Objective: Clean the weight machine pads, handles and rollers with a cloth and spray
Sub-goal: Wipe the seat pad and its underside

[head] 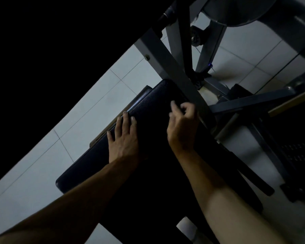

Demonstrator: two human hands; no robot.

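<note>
A long black padded bench pad (153, 106) of the weight machine runs diagonally through the middle of the head view. My left hand (123, 138) lies flat on the pad near its left edge, fingers straight and spread. My right hand (181, 125) hovers over the pad's right side next to a grey steel bar (171, 67), fingers loosely curled, and I see nothing in it. No cloth or spray bottle shows in this dim frame.
Grey frame bars cross at the upper right, with a small black roller (197, 35) and a round weight plate (236, 9) above them. Pale floor tiles (88, 110) lie to the left of the pad. A dark perforated panel (298, 152) sits at right.
</note>
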